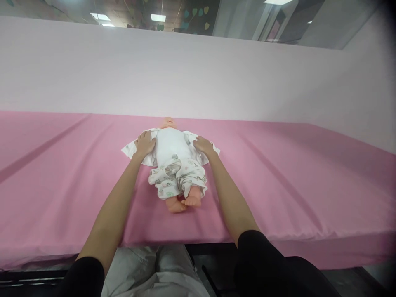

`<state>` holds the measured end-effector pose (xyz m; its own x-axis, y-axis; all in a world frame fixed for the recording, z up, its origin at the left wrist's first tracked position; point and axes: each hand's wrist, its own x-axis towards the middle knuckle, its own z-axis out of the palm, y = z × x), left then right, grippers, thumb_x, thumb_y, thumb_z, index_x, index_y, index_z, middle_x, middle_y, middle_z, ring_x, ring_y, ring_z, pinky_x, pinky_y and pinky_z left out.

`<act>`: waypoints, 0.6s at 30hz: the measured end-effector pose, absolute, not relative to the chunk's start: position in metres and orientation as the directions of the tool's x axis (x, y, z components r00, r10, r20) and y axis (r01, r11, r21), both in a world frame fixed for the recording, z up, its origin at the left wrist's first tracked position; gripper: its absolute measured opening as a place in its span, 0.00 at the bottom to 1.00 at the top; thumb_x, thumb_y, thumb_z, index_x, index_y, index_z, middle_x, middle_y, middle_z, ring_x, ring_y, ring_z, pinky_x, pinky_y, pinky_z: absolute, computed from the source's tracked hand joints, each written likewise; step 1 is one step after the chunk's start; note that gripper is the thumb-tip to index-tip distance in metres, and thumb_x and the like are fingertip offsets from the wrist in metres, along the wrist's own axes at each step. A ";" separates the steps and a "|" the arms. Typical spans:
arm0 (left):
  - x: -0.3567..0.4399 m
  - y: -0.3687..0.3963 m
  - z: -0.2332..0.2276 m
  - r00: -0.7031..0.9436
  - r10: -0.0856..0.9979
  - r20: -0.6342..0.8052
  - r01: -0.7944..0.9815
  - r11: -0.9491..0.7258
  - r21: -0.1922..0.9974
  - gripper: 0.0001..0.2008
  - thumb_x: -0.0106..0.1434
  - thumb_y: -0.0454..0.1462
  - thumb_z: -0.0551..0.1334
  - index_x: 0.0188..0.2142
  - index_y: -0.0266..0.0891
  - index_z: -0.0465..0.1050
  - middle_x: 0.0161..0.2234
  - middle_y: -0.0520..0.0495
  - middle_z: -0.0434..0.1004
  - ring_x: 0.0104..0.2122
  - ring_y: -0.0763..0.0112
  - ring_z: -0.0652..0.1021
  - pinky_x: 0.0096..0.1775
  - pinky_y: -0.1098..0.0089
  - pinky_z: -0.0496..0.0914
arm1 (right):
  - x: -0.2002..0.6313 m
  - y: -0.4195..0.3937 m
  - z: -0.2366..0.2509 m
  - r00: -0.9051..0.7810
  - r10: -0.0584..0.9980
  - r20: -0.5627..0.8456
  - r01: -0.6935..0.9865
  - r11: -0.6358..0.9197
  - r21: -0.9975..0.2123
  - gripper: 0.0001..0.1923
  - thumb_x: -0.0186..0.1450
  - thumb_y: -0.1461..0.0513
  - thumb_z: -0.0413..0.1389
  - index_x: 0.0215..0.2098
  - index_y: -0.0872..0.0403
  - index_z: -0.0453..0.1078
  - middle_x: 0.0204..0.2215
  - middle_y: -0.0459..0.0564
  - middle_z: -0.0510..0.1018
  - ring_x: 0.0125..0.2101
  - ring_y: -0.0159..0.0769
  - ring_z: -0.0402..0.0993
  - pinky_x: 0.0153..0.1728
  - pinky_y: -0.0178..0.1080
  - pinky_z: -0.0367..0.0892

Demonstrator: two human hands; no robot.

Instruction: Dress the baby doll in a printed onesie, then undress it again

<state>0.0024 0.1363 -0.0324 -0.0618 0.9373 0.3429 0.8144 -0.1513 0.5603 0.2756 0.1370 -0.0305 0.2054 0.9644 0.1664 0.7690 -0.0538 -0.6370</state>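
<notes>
1. Two bare hands rest on a baby doll (172,150) that lies on its back near the middle of a pink-covered counter (293,181), head toward the far wall and feet toward the near edge

2. The left hand (144,145) lies flat, fingers spread, on the open left flap of the doll's printed top (133,149); its grip is apart, pressing down on the cloth rather than pinching it, which appears to keep the flap spread against the pink cover

3. The right hand (203,145) sits on the right flap (209,152) in the mirror position, fingers slightly curled over the cloth near the doll's side; whether any cloth is pinched under those fingers I cannot tell, but the hand looks open and laid on top

4. Both flaps are folded outward, so the white chest of the doll shows between the hands; the garment lies under the body like an opened jacket, which suits working on it from both sides at once

5. The doll's printed trousers (177,176) are on, and its bare feet (183,203) cross slightly, pointing to the near edge, just in front of the person

6. The doll lies square to the person, so each forearm reaches it evenly; the dark sleeves are pushed up to the elbows

7. A pale partition (198,74) stands behind the counter, well apart from the doll
</notes>
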 end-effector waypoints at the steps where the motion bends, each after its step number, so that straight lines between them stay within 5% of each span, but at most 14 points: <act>1: 0.001 0.133 -0.024 -0.079 0.940 0.331 0.805 -0.135 0.577 0.23 0.62 0.43 0.54 0.56 0.43 0.65 0.62 0.37 0.59 0.61 0.46 0.59 0.57 0.44 0.52 | 0.276 0.133 -0.022 0.172 0.972 0.158 0.777 -0.036 -0.628 0.16 0.60 0.61 0.53 0.46 0.55 0.69 0.46 0.57 0.75 0.50 0.46 0.67 0.53 0.48 0.55; 4: -0.005 0.116 0.010 0.041 0.957 0.286 0.749 -0.219 0.626 0.19 0.59 0.42 0.58 0.50 0.41 0.71 0.55 0.38 0.68 0.56 0.51 0.68 0.55 0.53 0.60 | 0.271 0.115 0.012 -0.078 0.985 0.152 0.787 0.154 -0.597 0.11 0.57 0.61 0.58 0.39 0.56 0.73 0.48 0.56 0.74 0.48 0.46 0.68 0.48 0.41 0.61; 8: -0.001 0.084 0.049 0.466 0.884 0.037 0.649 -0.370 0.665 0.12 0.53 0.37 0.62 0.38 0.41 0.78 0.38 0.46 0.79 0.41 0.62 0.76 0.43 0.68 0.68 | 0.245 0.081 0.047 -0.462 0.883 -0.081 0.673 0.289 -0.681 0.05 0.50 0.66 0.63 0.27 0.56 0.76 0.31 0.52 0.79 0.33 0.39 0.74 0.32 0.36 0.67; 12: 0.019 0.068 0.049 0.644 0.723 -0.250 0.672 -0.378 0.637 0.13 0.46 0.33 0.63 0.33 0.42 0.80 0.29 0.48 0.80 0.33 0.65 0.77 0.33 0.72 0.68 | 0.216 0.058 0.054 -0.576 0.778 -0.251 0.710 0.323 -0.626 0.09 0.44 0.73 0.60 0.23 0.57 0.76 0.23 0.48 0.77 0.23 0.33 0.70 0.23 0.33 0.63; 18: 0.035 0.067 0.037 0.673 0.658 -0.338 0.727 -0.502 0.468 0.14 0.44 0.36 0.62 0.32 0.45 0.80 0.27 0.51 0.78 0.27 0.69 0.73 0.29 0.73 0.64 | 0.208 0.052 0.054 -0.673 0.673 -0.307 0.704 0.455 -0.545 0.10 0.45 0.69 0.57 0.26 0.58 0.77 0.24 0.45 0.77 0.26 0.32 0.67 0.24 0.32 0.59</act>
